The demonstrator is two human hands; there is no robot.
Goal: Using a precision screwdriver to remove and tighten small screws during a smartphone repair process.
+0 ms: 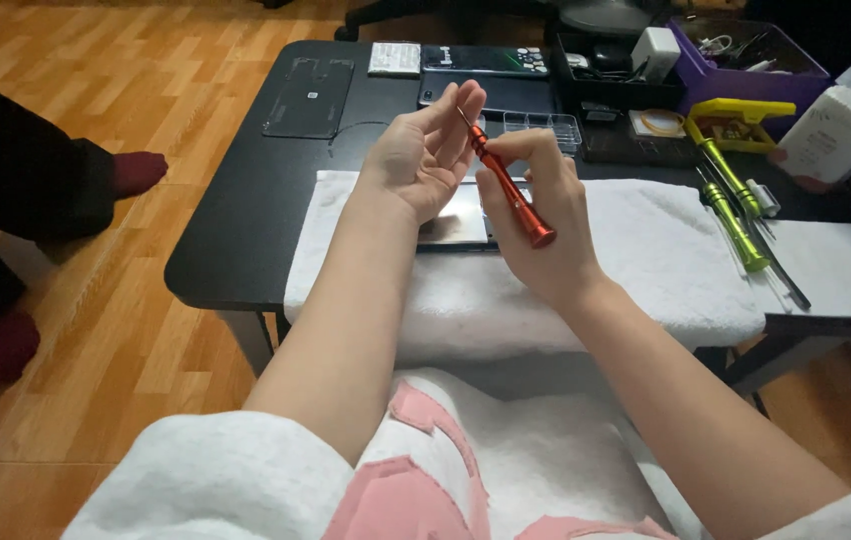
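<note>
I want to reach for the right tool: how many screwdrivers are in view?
3. A red screwdriver is in the right hand, its tip at the left hand. Two yellow-green screwdrivers lie on the table's right side. More may be hidden in the purple bin.

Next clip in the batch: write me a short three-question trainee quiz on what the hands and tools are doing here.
1. Which hand holds the red screwdriver?
2. True or false: the left hand is palm-up, with the screwdriver's tip at its fingers.
3. Multiple choice: the green screwdrivers lie (A) on the floor, (B) to the right on the white towel and table, (C) in the purple bin.

Key
1. The right hand, pinching the shaft near the tip, handle end pointing down toward the person.
2. True.
3. B.
</note>
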